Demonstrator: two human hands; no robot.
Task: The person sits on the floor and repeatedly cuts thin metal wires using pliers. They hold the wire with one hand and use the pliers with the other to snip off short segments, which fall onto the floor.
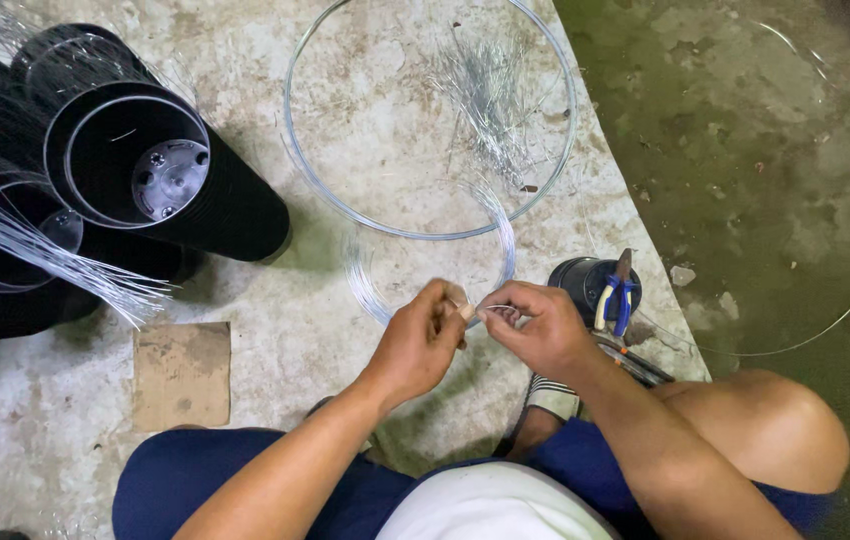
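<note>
Fingers [455, 312] of left hand [417, 340] and right hand [535, 325] pinching closed on small coil of thin silvery wire [425, 262], lying on concrete floor [275, 330]. Judging it light, springy, slippery; gripping best near the loose end.

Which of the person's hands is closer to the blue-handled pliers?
The right hand. It is just left of the pliers, which stand in a small black pot. The left hand is farther left, beyond the right hand; both pinch thin wire.
</note>
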